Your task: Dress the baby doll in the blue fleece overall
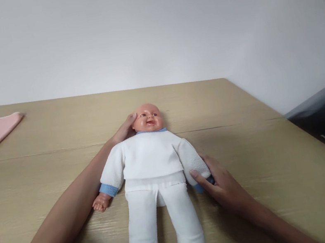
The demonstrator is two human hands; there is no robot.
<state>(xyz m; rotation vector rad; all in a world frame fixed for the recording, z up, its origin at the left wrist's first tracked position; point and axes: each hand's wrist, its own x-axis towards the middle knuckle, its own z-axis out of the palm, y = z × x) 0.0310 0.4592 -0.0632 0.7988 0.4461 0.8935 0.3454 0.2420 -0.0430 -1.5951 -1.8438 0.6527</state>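
A doll (pixel 150 161) in white is laid face-up on the worktop (pixel 246 132) at centre frame. Its head is cupped by the left hand (pixel 124 130), fingers (pixel 130 119) relaxed; its sleeve (pixel 193 160) is pinched by the right hand (pixel 222 186). A hard tug could drag the doll sideways.

Bright, even light (corners dark, edges warped).
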